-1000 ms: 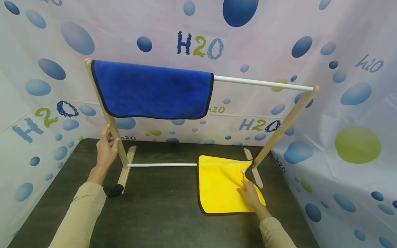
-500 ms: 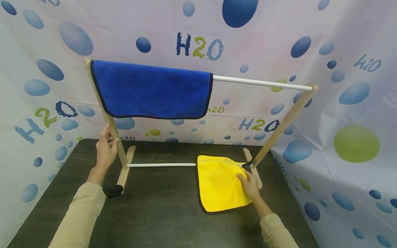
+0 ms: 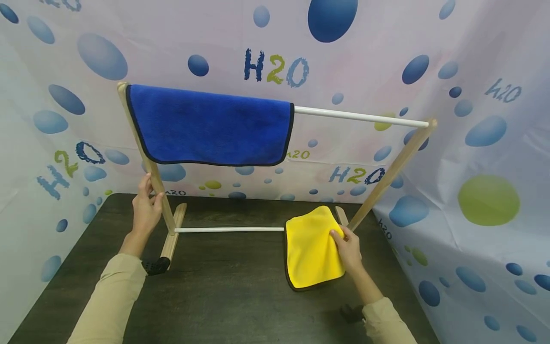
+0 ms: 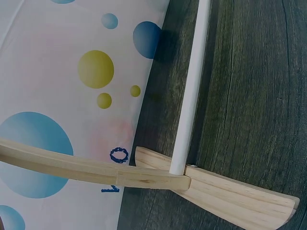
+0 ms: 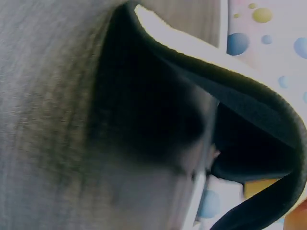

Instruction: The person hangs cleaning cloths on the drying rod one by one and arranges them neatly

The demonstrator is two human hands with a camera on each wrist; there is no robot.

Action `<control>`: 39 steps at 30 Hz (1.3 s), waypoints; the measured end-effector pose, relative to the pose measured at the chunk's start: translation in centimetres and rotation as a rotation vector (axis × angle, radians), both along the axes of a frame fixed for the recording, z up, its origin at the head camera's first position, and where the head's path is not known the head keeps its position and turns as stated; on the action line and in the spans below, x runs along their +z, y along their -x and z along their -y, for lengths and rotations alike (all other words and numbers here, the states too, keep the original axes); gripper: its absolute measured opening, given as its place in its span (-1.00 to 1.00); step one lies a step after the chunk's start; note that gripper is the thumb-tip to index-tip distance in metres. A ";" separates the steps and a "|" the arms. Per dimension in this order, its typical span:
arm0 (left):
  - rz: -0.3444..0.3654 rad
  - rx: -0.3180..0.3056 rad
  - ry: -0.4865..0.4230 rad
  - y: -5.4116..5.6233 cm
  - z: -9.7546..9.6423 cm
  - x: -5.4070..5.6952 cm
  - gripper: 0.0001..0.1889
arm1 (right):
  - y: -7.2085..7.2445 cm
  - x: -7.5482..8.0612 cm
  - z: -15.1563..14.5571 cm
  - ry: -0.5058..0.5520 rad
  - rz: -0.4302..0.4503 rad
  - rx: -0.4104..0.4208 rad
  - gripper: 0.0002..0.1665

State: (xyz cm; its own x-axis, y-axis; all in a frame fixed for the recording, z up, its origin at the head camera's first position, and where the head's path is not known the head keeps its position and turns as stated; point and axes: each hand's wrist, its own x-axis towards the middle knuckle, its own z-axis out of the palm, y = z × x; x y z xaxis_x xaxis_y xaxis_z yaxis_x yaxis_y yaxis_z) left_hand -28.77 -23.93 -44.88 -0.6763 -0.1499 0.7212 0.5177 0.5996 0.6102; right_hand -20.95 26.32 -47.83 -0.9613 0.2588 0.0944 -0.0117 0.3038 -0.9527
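Before the right post of the pale wooden rack (image 3: 394,171), we see the right hand (image 3: 349,248) pinching the yellow, black-edged fabric cloth (image 3: 311,251), thumb in front, some fingertips hidden. This cloth covers the right part of the rack's white lower rod (image 3: 227,230). On the rack's left post, the left hand (image 3: 147,210) grips the wood, its far fingertips unseen. Atop the rack's left half hangs a blue, black-edged cloth (image 3: 210,126), its back hidden.

Head view evenly lit, right-wrist view's tabletop (image 5: 43,120) blurred, glare on yellow cloth (image 5: 178,41)
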 end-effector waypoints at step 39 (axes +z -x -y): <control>-0.025 0.000 -0.002 -1.7 0.1 -0.7 -0.31 | -3.1 17.8 -0.2 0.474 -0.644 0.098 -0.81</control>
State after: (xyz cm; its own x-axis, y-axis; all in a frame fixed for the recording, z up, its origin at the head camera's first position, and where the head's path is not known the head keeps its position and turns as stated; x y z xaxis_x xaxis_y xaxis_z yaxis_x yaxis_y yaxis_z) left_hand -27.07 -23.99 -45.54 -0.6579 -0.1515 0.7377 0.5327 0.5988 0.5980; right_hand -17.88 26.53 -30.02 -0.7762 0.3275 0.5388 -0.6079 -0.1617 -0.7774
